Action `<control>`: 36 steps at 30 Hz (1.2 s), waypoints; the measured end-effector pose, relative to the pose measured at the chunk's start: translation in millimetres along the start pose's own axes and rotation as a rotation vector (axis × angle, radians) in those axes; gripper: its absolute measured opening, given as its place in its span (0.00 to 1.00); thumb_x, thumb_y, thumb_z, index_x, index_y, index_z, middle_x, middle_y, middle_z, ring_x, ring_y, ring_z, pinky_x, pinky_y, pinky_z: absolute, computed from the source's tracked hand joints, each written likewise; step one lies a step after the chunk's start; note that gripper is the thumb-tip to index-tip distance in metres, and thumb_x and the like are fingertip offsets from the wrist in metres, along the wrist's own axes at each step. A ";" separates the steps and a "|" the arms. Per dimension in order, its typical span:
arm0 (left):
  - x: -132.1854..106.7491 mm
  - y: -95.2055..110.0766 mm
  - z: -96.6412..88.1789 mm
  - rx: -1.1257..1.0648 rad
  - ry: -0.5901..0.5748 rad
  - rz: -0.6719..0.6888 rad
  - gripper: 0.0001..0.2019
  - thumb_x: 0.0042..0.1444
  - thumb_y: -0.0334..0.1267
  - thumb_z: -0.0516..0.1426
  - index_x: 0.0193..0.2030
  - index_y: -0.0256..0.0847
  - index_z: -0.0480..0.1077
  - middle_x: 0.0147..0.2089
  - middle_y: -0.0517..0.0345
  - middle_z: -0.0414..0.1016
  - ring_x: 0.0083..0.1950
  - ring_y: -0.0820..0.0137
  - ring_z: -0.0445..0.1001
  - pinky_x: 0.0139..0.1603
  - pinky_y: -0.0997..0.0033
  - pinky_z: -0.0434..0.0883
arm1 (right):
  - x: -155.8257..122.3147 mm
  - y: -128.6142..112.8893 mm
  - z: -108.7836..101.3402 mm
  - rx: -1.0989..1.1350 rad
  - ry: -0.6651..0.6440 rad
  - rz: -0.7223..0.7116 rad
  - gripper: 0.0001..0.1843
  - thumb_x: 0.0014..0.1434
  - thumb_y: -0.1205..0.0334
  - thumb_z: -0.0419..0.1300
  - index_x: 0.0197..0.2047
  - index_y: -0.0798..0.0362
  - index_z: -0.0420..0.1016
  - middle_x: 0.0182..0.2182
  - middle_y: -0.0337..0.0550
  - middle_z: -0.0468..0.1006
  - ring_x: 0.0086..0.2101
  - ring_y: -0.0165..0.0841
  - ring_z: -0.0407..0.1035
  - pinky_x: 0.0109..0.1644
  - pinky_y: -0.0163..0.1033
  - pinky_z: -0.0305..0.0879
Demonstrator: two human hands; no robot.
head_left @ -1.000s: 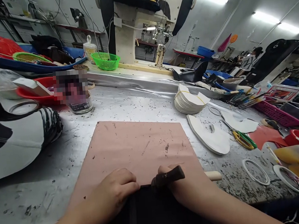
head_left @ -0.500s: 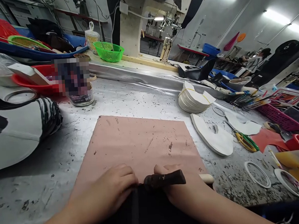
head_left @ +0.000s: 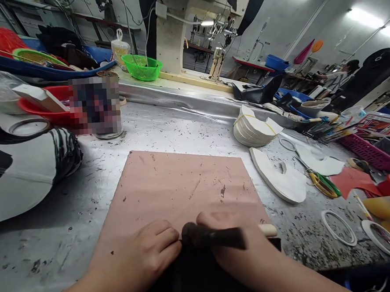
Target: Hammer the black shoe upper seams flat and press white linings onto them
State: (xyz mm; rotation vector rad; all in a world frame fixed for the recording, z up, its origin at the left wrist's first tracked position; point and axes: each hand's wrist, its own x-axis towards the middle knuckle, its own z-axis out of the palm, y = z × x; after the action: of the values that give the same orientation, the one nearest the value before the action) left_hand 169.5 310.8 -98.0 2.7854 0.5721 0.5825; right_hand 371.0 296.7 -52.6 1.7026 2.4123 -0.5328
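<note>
My right hand (head_left: 232, 236) is closed around a hammer (head_left: 227, 238). Its dark head shows across my fingers, slightly blurred, and the pale wooden handle end sticks out at the right. Beside it, my left hand (head_left: 155, 245) has its fingers curled down at the edge of a black piece (head_left: 190, 278), pressing or pinching it; the fingertips are partly hidden. This black piece lies low in view at the near side of a pinkish-brown board (head_left: 180, 182), and its material is hard to make out. Under the hammer head, the piece's edge is covered.
Stacked black-and-white pieces (head_left: 27, 169) lie at the left. White curved pieces (head_left: 278, 176), a banded white stack (head_left: 256, 127), scissors (head_left: 323, 184) and tape rolls (head_left: 338, 227) are at the right. Behind stand a red bowl (head_left: 54, 117), a green basket (head_left: 142, 67) and a sewing machine (head_left: 171, 37).
The hammer head has shifted slightly left and its far end has tipped downward. My left hand has moved slightly, and a small dark bit shows beside it on the board.
</note>
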 end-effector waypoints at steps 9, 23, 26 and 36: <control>-9.3 -7.6 5.7 -0.148 0.010 -0.221 0.08 0.60 0.29 0.50 0.35 0.40 0.69 0.35 0.57 0.70 0.36 0.70 0.68 0.36 0.73 0.66 | 3.6 -14.9 -14.3 -0.112 -0.179 -0.078 0.10 0.57 0.74 0.52 0.36 0.52 0.70 0.28 0.41 0.77 0.27 0.34 0.68 0.25 0.37 0.46; -23.6 0.6 4.6 0.013 0.032 -0.027 0.12 0.63 0.26 0.45 0.38 0.38 0.69 0.30 0.56 0.69 0.33 0.69 0.66 0.34 0.71 0.65 | 8.9 -18.6 -17.5 -0.078 -0.109 -0.045 0.11 0.55 0.74 0.51 0.35 0.51 0.70 0.26 0.39 0.75 0.25 0.31 0.66 0.24 0.35 0.46; -23.3 0.7 2.3 0.019 0.008 -0.018 0.11 0.63 0.26 0.45 0.37 0.36 0.68 0.30 0.56 0.69 0.32 0.69 0.65 0.32 0.70 0.64 | 10.0 -23.8 -20.2 -0.129 -0.106 -0.057 0.10 0.56 0.74 0.51 0.35 0.52 0.70 0.27 0.41 0.76 0.26 0.33 0.67 0.26 0.37 0.46; -34.4 -7.0 -1.6 -0.160 0.035 -0.154 0.14 0.62 0.25 0.42 0.38 0.39 0.67 0.33 0.56 0.70 0.34 0.69 0.65 0.35 0.71 0.63 | 15.4 -28.7 -24.2 -0.081 -0.044 -0.089 0.12 0.56 0.74 0.51 0.34 0.50 0.71 0.25 0.38 0.76 0.24 0.30 0.66 0.24 0.36 0.44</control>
State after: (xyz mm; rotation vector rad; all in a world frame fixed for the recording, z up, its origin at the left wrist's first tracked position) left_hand 137.4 302.8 -110.1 2.5593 0.7073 0.6154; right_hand 341.0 310.6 -29.2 1.5424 2.4521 -0.4724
